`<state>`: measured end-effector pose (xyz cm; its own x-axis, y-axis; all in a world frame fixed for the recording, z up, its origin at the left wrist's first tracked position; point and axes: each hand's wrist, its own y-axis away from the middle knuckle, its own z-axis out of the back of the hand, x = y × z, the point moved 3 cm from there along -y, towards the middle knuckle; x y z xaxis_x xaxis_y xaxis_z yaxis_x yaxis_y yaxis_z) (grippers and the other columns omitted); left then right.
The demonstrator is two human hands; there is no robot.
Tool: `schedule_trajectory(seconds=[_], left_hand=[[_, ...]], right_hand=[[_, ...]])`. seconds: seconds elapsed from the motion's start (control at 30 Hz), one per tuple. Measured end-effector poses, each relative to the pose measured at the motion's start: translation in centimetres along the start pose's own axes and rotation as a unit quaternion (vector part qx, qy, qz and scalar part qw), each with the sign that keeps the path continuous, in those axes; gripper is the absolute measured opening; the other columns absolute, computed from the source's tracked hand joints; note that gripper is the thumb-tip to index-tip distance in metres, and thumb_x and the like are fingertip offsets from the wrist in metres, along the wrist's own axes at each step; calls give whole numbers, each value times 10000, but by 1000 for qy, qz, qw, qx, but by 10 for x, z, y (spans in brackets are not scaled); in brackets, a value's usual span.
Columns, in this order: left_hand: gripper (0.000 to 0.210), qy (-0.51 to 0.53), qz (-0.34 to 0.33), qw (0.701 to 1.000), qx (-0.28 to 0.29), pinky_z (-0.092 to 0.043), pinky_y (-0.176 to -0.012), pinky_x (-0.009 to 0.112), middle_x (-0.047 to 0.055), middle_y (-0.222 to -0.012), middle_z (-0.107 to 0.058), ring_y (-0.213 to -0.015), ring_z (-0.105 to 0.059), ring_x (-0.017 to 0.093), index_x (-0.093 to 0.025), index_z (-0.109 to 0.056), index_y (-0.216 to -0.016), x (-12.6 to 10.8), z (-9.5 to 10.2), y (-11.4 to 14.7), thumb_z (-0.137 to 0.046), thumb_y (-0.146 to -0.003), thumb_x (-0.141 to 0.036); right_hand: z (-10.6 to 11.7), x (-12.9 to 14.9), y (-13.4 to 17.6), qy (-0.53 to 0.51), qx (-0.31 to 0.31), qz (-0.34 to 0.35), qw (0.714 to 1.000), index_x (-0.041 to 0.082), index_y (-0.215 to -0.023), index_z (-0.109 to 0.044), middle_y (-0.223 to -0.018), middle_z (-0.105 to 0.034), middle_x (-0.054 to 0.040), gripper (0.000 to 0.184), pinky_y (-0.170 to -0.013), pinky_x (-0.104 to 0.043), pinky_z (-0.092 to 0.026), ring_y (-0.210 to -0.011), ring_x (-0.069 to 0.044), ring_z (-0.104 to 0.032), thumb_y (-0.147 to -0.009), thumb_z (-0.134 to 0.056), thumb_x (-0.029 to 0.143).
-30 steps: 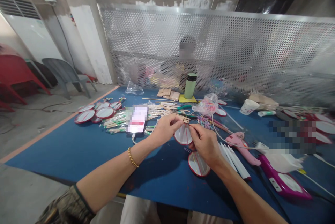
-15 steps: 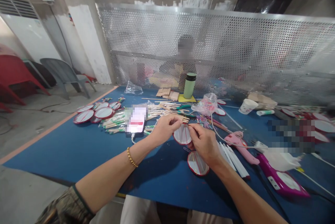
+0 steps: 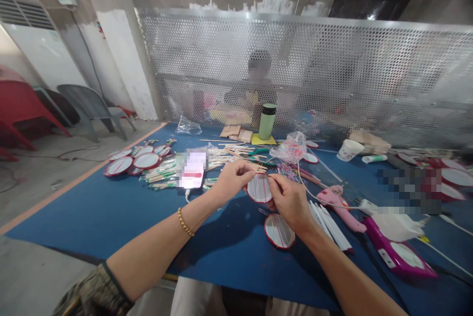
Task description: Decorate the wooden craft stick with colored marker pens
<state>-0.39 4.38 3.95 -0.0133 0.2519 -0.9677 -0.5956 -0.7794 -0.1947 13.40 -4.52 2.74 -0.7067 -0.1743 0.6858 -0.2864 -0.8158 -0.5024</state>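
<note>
Between my hands is a small round white disc with a red rim (image 3: 258, 190), raised a little above the table. Thin red strings cross its face, and short wooden pieces (image 3: 260, 169) stick out at its far end. My left hand (image 3: 236, 179) pinches its upper left edge, thumb against the fingers. On the opposite side, my right hand (image 3: 290, 200) has thumb and forefinger closed at the upper right edge by the strings; its other fingers curl beneath, partly hidden. A second red-rimmed disc with strings (image 3: 280, 232) lies just below, on the blue table (image 3: 140, 222).
More red-rimmed discs (image 3: 147, 160) are piled at left, near a phone (image 3: 192, 171) on a cable and bundled wooden sticks (image 3: 158, 178). Behind stands a green flask (image 3: 267, 124). At right lie white tubes (image 3: 330, 227), a pink glue gun (image 3: 342, 207), a purple power strip (image 3: 401, 252) and a paper cup (image 3: 350, 150).
The held disc has shifted very slightly and its face tilts a little differently. Both hands keep nearly the same place and grip.
</note>
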Motion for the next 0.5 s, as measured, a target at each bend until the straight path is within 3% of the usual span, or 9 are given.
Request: schedule_trajectory(seconds=[0.5], left_hand=[[193, 9, -18, 1000, 1, -403, -524, 217, -29, -628, -583, -556, -525, 91, -155, -592, -726, 2, 1, -1, -645, -792, -328]], right_hand=[[0, -1, 0, -39, -1, -27, 999, 206, -823, -721, -453, -624, 14, 295, -343, -223, -463, -321, -163, -606, -897, -482, 361]])
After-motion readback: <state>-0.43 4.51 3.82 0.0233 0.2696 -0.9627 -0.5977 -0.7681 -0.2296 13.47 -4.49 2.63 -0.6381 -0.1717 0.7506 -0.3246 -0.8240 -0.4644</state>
